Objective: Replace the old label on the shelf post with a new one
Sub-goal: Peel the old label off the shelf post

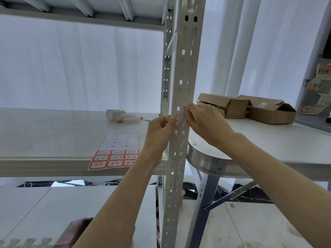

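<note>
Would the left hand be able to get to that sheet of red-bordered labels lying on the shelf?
Probably yes: the label sheet lies uncovered near the shelf edge, just left of the left hand, though that hand is busy at the post.

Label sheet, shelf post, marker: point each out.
label sheet (117,156): head view, middle of its red-bordered rows
shelf post (186,56): head view, front face above the hands
marker (129,119): head view, white barrel

Two brown cardboard boxes (247,109) are lying side by side on a white round-cornered table (268,147) with a metal rim, flaps hanging partly open. White translucent curtains (80,68) are hanging behind everything. Paper notices printed with square codes (320,86) are sticking to the wall at far right. A dark marble floor with pale veins (250,194) is showing under the table.
</note>
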